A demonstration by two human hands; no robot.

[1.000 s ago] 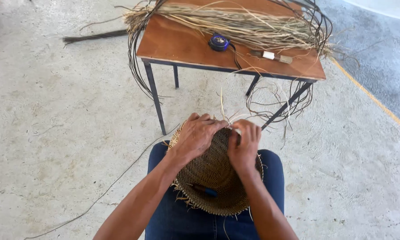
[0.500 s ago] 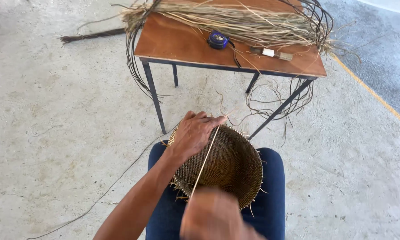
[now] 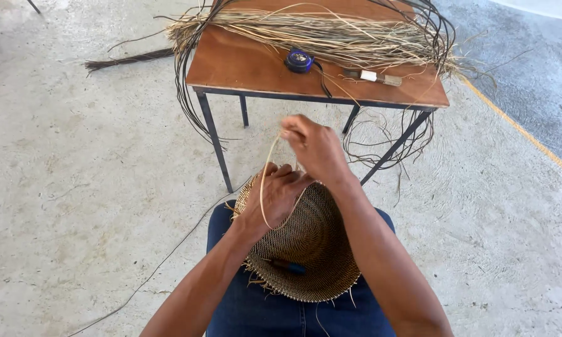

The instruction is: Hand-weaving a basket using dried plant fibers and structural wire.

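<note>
A half-woven straw basket [image 3: 312,249] rests on my lap, its open bowl facing up. My left hand [image 3: 275,196] grips its far left rim. My right hand [image 3: 315,146] is raised above the rim and pinches a thin pale fibre strand [image 3: 265,181], which loops down in an arc past my left hand into the weave. A small dark blue-handled tool [image 3: 287,266] lies inside the basket near its front edge.
A brown wooden table [image 3: 243,68] on black metal legs stands just ahead. On it lie a long bundle of dry straw and dark reeds [image 3: 331,34], a round blue tape measure [image 3: 300,60] and a small knife [image 3: 374,77]. Loose strands trail over the concrete floor.
My right hand, pulled back close to the camera half a second ago, has swung forward and up over the basket rim, drawing the strand into a loop. My left hand stays on the rim.
</note>
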